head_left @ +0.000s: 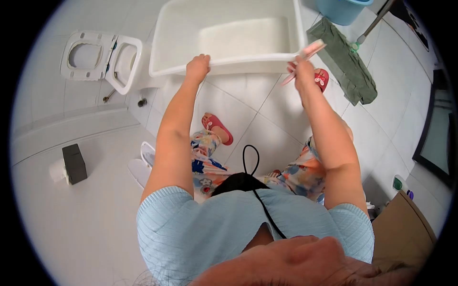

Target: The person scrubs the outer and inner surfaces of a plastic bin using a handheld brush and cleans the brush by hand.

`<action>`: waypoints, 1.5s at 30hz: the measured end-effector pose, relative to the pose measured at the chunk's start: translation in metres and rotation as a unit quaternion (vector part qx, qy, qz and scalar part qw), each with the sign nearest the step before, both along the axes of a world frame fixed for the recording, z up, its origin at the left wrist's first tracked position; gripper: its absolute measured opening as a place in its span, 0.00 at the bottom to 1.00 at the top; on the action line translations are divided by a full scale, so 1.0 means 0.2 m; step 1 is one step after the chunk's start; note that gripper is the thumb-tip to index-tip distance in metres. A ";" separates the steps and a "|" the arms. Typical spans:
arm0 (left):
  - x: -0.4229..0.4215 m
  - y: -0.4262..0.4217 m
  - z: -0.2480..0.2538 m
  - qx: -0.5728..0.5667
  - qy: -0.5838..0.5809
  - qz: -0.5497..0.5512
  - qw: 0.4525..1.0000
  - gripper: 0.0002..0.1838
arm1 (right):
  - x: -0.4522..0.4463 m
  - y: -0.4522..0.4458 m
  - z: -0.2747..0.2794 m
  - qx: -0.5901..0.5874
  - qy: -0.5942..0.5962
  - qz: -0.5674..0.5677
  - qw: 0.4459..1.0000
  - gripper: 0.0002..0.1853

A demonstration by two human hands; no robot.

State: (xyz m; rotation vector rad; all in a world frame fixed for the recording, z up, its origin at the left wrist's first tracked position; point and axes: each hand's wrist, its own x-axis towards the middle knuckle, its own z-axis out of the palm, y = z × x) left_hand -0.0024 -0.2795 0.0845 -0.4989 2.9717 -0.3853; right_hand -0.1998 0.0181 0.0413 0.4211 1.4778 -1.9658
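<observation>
- One white tub (257,59) takes up the far middle of the room, its long near rim turned toward the person.
- Two bare hands are at work here: the left hand (197,67) has its fingers curled over that near rim, toward the left end.
- The right hand (302,72), by the tub's right near corner, has its fingers closed around one pink-and-white tool (314,48), too blurred for me to name.
- Two red slippers (223,132) are on the person's feet, one left of middle, the other farther off, just beyond the right hand.
- One green mop head (341,59) lies on the tiled floor (245,102), right of the tub.
- One blue bucket (341,10) stands at the far right, beyond the mop.
- One white toilet (128,66), lid raised, is left of the tub.
- One dark box (74,164) sits nearer, on the left.
</observation>
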 end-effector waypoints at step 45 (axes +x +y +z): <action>-0.15 0.57 0.73 0.299 0.149 0.177 0.926 0.27 | 0.44 -0.27 0.52 0.233 0.540 0.368 0.721 0.27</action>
